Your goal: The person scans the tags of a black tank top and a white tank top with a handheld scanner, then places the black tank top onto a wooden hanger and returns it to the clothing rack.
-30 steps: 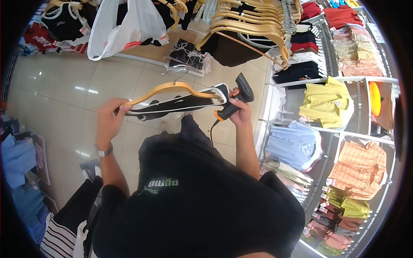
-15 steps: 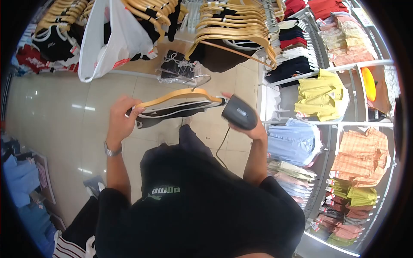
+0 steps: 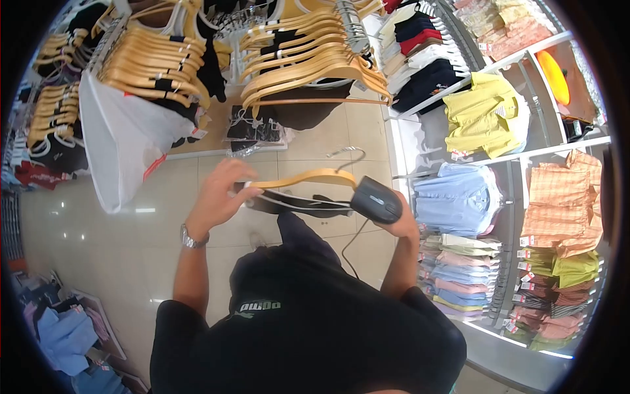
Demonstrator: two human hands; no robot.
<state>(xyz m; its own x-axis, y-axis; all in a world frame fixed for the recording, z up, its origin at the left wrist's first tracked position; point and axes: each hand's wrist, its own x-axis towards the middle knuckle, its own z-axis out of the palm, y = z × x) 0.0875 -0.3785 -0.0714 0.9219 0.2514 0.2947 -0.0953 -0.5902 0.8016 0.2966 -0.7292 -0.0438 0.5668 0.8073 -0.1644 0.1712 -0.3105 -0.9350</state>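
A black garment with white trim (image 3: 298, 202) hangs from a wooden clothes hanger (image 3: 302, 176) in front of my chest, its metal hook pointing away from me. My left hand (image 3: 220, 197) is at the hanger's left end, thumb against the garment's white-edged strap and fingers curved above it. My right hand (image 3: 403, 220) is wrapped round a dark barcode scanner (image 3: 376, 200), which has a cable (image 3: 348, 253) running down from it. The scanner covers the right end of the hanger, so whether my right fingers also touch the hanger is hidden.
Racks of wooden hangers (image 3: 308, 72) with dark clothes stand ahead. A white plastic bag (image 3: 125, 134) hangs at the left rack. Packaged dark clothing (image 3: 252, 128) lies on a low platform. Shelves on the right hold a yellow shirt (image 3: 482, 115), a blue shirt (image 3: 453, 197) and folded clothes.
The view has shifted, showing more of the left racks. My left fingers have lifted and loosened somewhat at the hanger's end. The scanner stays in my right hand by the hanger's right end.
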